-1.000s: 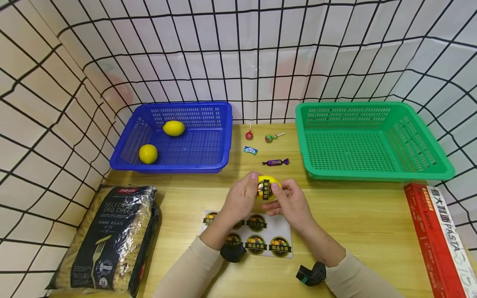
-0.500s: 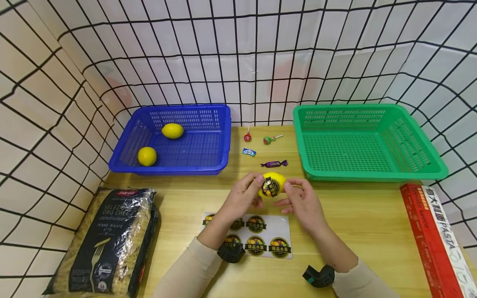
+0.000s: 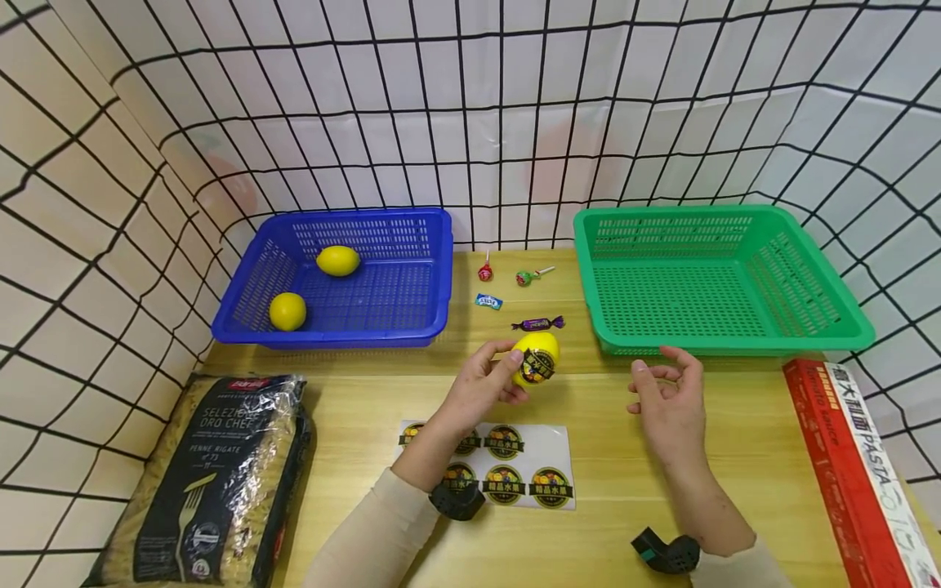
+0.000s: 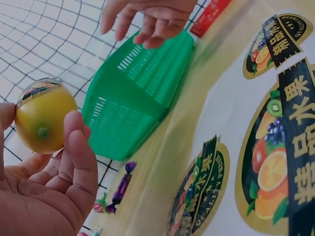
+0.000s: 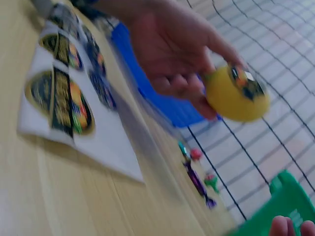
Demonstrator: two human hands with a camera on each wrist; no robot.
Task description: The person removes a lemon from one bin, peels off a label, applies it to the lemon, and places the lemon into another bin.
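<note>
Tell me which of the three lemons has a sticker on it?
The lemon held up in the left hand, above the table; the two lemons in the blue basket are bare.

This looks like a staged recording booth rather than a home: a wooden table (image 3: 735,457) is fenced by grid-patterned white sheets (image 3: 470,106), with a blue basket (image 3: 441,269), green basket (image 3: 831,286) and sticker sheet (image 3: 544,445) laid out.

A yellow lemon (image 3: 536,358) bearing a round black-and-gold fruit sticker (image 3: 540,365) was held above the desk (image 3: 735,457), pinched in the fingers (image 3: 500,365) of the left hand (image 3: 478,389), sticker facing the person.
</note>
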